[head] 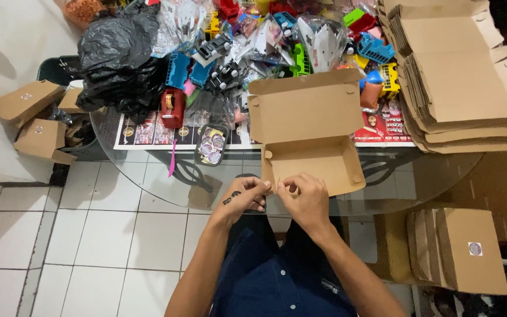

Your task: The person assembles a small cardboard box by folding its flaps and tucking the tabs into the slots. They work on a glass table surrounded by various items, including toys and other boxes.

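far left: a couple of closed brown boxes (pixel 27 101) stacked against the white wall, each with a little round sticker on top

upper left: big crumpled black plastic bag (pixel 118 56) slumped on the back of the glass table (pixel 165 188)

left of centre: red tape dispenser (pixel 172 108) sitting just under the bag, and next to it a black tray of round stickers (pixel 211 144); a pink stick (pixel 173 158) lies at the table edge

top centre: messy heap of plastic toys (pixel 277 41) in clear wrappers, mostly blue, green, yellow and red

centre: open cardboard box (pixel 309 132), lid flipped up toward the toys, tray part empty, near edge hanging right at the table rim

left hand (pixel 243 196): lower centre, small dark mark on the back, fingers curled and pinched on the front left corner flap of the open box

right hand (pixel 303 199): right beside the other one, nearly touching it, fingertips pinched together on something tiny at the box's front edge; honestly can't tell what

bottom centre: dark blue shirt, person sitting over a white tile floor

upper right: thick stack of flat unfolded box blanks (pixel 465 76) on the table's right end

lower right: a row of finished boxes (pixel 459 249) standing on edge off the table, the front one with a round sticker
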